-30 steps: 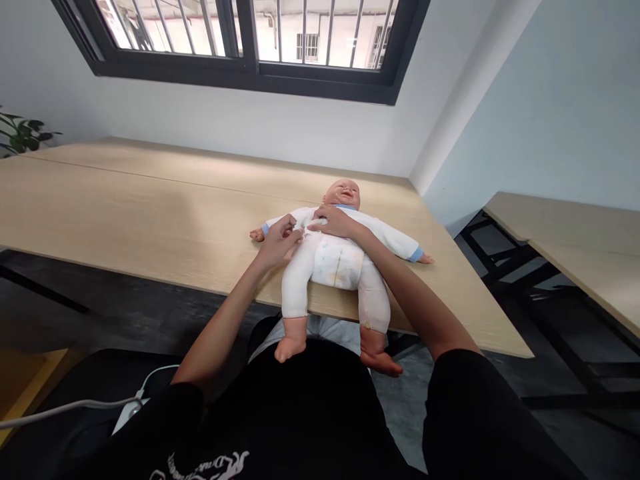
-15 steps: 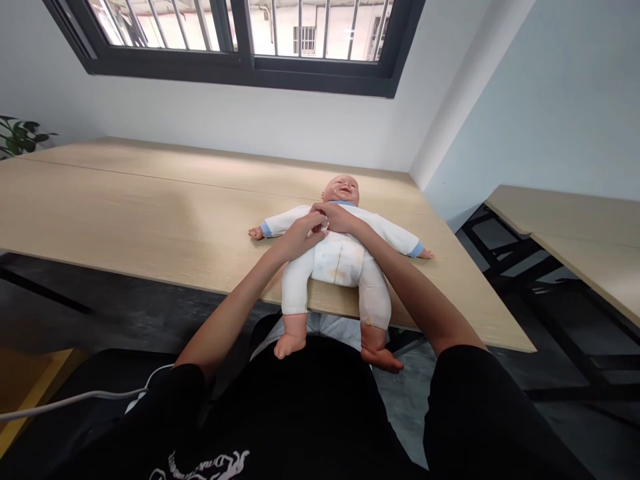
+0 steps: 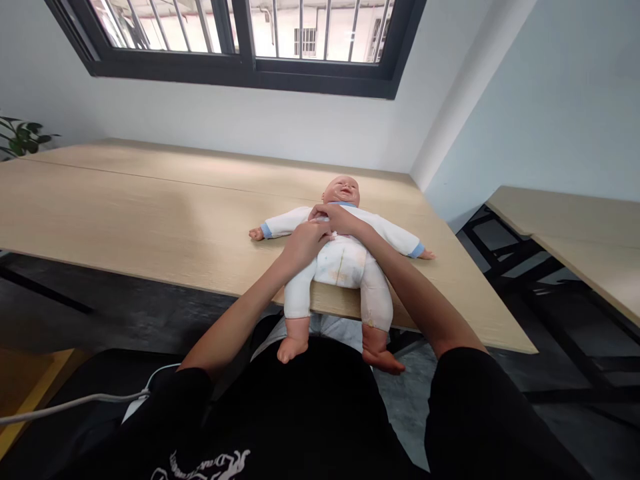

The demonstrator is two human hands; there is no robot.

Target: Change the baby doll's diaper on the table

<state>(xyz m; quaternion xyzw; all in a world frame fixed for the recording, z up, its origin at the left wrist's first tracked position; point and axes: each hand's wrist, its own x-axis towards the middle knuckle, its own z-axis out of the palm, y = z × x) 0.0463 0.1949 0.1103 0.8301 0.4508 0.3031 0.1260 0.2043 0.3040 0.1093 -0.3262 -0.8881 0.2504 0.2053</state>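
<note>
Since a second ago the left hand (image 3: 306, 239) has come in from the baby doll's (image 3: 345, 257) side, near its outstretched arm, to the middle of its chest, and both hands now meet there. It rests on the front of the white romper (image 3: 344, 261), fingers curled down onto the cloth; whether they pinch any of it I cannot tell. The right hand (image 3: 336, 217) sits just above it, touching it, close under the doll's chin at the blue collar, fingers bent inward to the neckline. It seems to pinch the fabric there, though the grip itself is hidden by the knuckles.

The doll lies on its back at the near edge of the light wooden surface (image 3: 150, 213), head toward the wall, arms spread to either side with blue cuffs at the wrists. Its legs hang over the edge and the bare feet rest against the person's black shirt (image 3: 310, 413).

A dark-framed window (image 3: 240, 47) with bars runs along the wall above. A green plant (image 3: 20, 137) shows at the far left end of the surface, a second wooden surface (image 3: 575, 233) stands well apart on the right, and a white cable (image 3: 75, 403) trails at the lower left.
</note>
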